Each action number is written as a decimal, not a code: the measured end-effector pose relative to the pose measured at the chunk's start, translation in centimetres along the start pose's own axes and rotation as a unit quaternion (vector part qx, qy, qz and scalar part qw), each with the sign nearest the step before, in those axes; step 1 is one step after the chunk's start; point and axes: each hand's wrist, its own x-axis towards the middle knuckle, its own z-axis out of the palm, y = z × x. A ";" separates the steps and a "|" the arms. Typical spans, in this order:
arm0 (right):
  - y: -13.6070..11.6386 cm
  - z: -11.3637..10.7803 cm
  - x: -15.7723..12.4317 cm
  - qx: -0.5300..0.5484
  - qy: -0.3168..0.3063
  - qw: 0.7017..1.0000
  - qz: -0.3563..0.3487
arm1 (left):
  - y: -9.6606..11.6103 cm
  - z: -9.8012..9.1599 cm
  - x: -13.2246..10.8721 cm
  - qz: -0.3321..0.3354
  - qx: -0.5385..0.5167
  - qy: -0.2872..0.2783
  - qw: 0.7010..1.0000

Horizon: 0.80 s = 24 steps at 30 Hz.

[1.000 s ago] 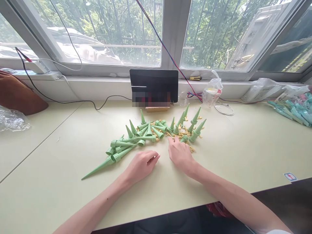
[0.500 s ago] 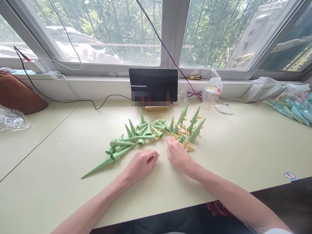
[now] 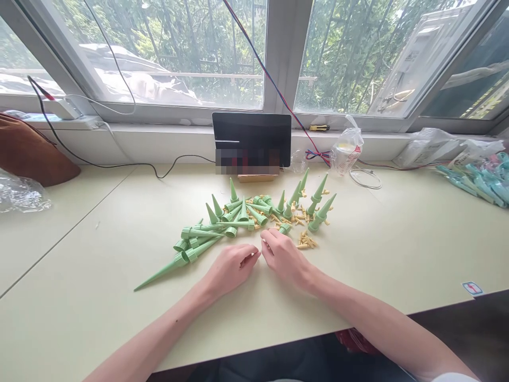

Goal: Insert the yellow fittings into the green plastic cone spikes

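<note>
My right hand (image 3: 282, 254) is closed, its fingertips almost meeting those of my left hand. A ribbed green cap end (image 3: 284, 228) of a plastic watering spike shows just beyond its knuckles; the rest is hidden behind the hand. My left hand (image 3: 233, 267) rests near the table surface with thumb and fingers pressed together; whatever they pinch cannot be made out. Beyond the hands lies a heap of green watering spikes (image 3: 236, 225), some on their sides. Several spikes stand point up at the right, such as one (image 3: 322, 213) with a yellow valve. Loose small yellow valves (image 3: 306, 241) lie beside my right hand.
A dark tablet (image 3: 252, 135) leans on a small cardboard stand at the back. Right of it are a bagged cup (image 3: 345, 154), a coiled white cable (image 3: 365, 179) and light-blue plastic pieces (image 3: 483, 180). A brown bag (image 3: 34, 151) and clear plastic wrap (image 3: 24, 193) sit at the left.
My right hand has moved left, close to my left hand's fingertips, and the green cap end behind it has shifted left with it. My left hand has stayed put.
</note>
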 end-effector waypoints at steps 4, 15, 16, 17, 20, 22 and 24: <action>-0.2 0.0 0.0 0.032 0.022 0.999 -0.017 | -0.1 0.1 0.0 0.001 0.002 -0.001 1.000; 0.0 0.3 0.0 0.079 0.033 0.995 -0.044 | 0.0 -0.1 0.0 -0.016 -0.019 -0.011 1.000; 0.0 0.3 0.0 0.081 0.028 0.995 -0.046 | 0.0 -0.1 0.0 -0.016 -0.018 -0.009 1.000; 0.0 0.3 0.0 0.084 0.026 0.995 -0.048 | 0.0 -0.1 -0.1 -0.015 -0.017 -0.005 1.000; 0.0 0.4 -0.1 0.090 0.023 0.994 -0.057 | -0.1 0.1 0.0 -0.010 -0.012 0.005 1.000; 0.1 0.5 -0.1 0.092 0.026 0.993 -0.065 | -0.2 0.2 0.0 -0.007 -0.009 0.008 1.000; 0.2 0.7 0.0 0.093 0.033 0.993 -0.072 | -0.3 0.3 0.0 -0.006 -0.009 0.011 1.000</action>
